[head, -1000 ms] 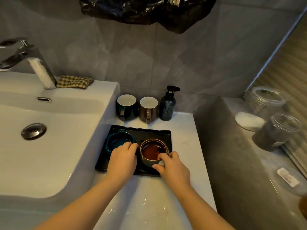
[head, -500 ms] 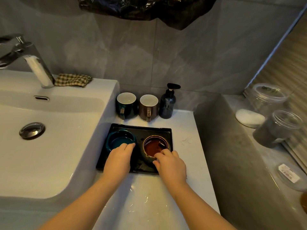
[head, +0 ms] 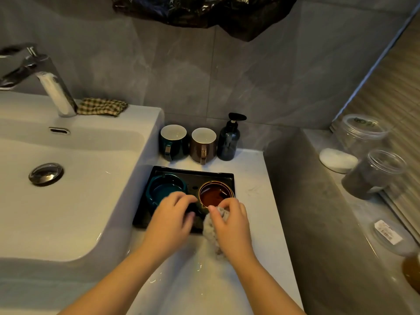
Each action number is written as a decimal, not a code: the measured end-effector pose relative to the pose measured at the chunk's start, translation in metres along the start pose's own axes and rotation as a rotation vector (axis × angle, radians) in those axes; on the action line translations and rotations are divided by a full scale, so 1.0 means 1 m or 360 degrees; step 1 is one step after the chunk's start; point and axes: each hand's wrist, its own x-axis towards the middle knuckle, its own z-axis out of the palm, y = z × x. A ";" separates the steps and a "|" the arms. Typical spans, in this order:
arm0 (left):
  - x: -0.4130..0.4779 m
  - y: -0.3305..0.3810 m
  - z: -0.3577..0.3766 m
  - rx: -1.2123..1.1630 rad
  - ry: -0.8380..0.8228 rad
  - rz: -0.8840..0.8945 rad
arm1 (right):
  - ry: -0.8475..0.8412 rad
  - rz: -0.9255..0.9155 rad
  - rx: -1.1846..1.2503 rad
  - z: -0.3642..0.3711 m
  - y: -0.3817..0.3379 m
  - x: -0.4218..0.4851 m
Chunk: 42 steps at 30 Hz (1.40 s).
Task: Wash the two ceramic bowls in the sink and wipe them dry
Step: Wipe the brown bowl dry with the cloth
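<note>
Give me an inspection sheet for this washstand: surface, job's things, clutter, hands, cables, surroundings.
Surface: white counter, wet glints near its front; black tray on it beside the sink.
Job's things: teal bowl and brown bowl upright side by side in the tray, not in the sink.
Clutter: teal mug, brown mug, pump bottle; checked cloth by the tap.
Hands: right hand grips a grey rag at the brown bowl's near edge; left hand curled by the teal bowl, grip unclear.
Cables: nothing seen.
Surroundings: black bag hanging above; clear jars on the grey ledge.

Two bowls; two mugs; one tray; one pump bottle; one checked cloth; one grey rag.
</note>
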 end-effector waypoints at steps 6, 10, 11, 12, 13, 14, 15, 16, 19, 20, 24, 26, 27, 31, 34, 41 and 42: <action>-0.024 0.024 -0.007 -0.1048 -0.0482 -0.0756 | -0.0314 0.0529 0.0700 0.001 -0.012 -0.023; -0.034 0.019 -0.015 -0.1205 -0.0341 -0.0947 | -0.0686 0.0412 0.0661 -0.002 -0.007 -0.041; -0.035 0.018 -0.019 -0.1260 -0.0382 -0.0947 | -0.0683 0.0401 0.0640 -0.004 -0.007 -0.043; -0.036 0.017 -0.024 -0.1294 -0.0449 -0.0940 | -0.0638 0.0405 0.0624 -0.007 -0.006 -0.044; -0.037 0.015 -0.029 -0.1310 -0.0527 -0.0927 | -0.0577 0.0418 0.0602 -0.010 -0.007 -0.045; -0.038 0.012 -0.035 -0.1277 -0.0613 -0.0913 | -0.0524 0.0441 0.0592 -0.013 -0.007 -0.045; -0.038 0.009 -0.040 -0.1181 -0.0697 -0.0888 | -0.0491 0.0468 0.0589 -0.016 -0.008 -0.046; -0.038 0.007 -0.046 -0.1033 -0.0774 -0.0841 | -0.0482 0.0484 0.0572 -0.019 -0.009 -0.046; -0.040 0.003 -0.057 -0.0655 -0.0842 -0.0626 | -0.0452 0.0580 0.0569 -0.023 -0.012 -0.048; -0.041 0.000 -0.059 -0.0654 -0.0814 -0.0591 | -0.0433 0.0630 0.0632 -0.023 -0.012 -0.048; -0.045 -0.007 -0.057 -0.1006 -0.0737 -0.0723 | -0.0493 0.0698 0.0782 -0.022 -0.010 -0.049; -0.047 -0.006 -0.051 -0.1161 -0.0651 -0.0870 | -0.0532 0.0655 0.0741 -0.021 -0.007 -0.050; -0.047 -0.006 -0.050 -0.1182 -0.0635 -0.0904 | -0.0547 0.0636 0.0725 -0.021 -0.005 -0.050; -0.048 -0.010 -0.059 -0.1103 -0.0661 -0.0661 | -0.0530 0.0697 0.0634 -0.020 0.006 -0.053; -0.050 -0.029 -0.048 0.0116 -0.0807 -0.0201 | -0.0506 0.0448 -0.0609 -0.014 0.016 -0.056; -0.090 -0.044 0.006 0.0700 -0.0542 0.0430 | -0.0743 -0.0357 -0.1053 0.005 0.020 -0.076; -0.093 -0.045 0.009 0.0697 -0.0510 0.0437 | -0.0826 -0.0369 -0.1094 0.008 0.025 -0.079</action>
